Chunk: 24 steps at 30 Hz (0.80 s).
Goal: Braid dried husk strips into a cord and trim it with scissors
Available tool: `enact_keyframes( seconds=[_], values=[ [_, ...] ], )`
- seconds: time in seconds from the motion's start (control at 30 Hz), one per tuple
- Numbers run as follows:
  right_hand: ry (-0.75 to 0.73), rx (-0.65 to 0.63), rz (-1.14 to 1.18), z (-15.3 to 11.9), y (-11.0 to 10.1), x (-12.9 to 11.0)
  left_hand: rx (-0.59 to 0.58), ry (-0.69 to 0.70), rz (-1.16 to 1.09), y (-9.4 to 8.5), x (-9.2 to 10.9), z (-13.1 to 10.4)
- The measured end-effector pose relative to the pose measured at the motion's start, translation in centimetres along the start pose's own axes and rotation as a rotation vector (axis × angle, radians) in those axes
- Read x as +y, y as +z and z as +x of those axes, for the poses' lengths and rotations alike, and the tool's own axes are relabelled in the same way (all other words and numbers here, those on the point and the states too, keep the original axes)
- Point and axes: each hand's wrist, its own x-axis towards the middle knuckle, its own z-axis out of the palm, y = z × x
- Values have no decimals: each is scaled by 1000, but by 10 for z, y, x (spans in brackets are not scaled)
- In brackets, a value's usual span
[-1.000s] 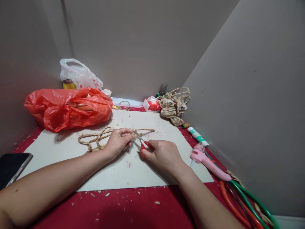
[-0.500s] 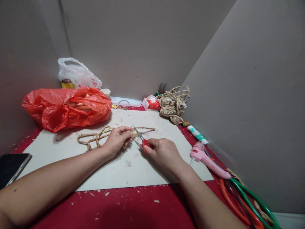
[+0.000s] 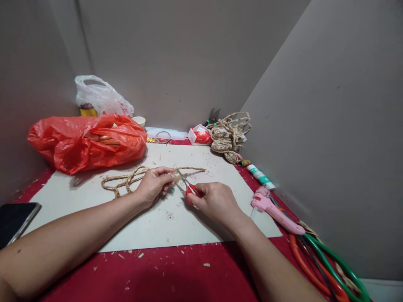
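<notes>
Phone sits near left, red plastic bag farther back. Then there's the braided cord, looped on the white sheet, with the left hand pinching it near its right end. Red-handled scissors, blades a bit apart by those fingertips, are gripped in the right hand. Pink glue gun's over on the right.

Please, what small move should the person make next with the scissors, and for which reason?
Perhaps draw the left hand slightly back before closing the scissors. The right hand holds them with blades parted, and in this view their tips lie very near the left fingertips, so closing here might risk a nick.
</notes>
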Motion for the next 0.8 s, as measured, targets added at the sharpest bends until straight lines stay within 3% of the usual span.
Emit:
enact_keyframes(
  seconds=[0.47,0.63,0.8],
  values=[
    [36,50,136,1,-3,4,-32,47,-59,-2,2,1],
    [30,21,142,1,-3,4,39,52,-68,-1,4,2],
    [-2,-12,119,-1,-3,3,24,16,-14,-2,4,2]
  ],
)
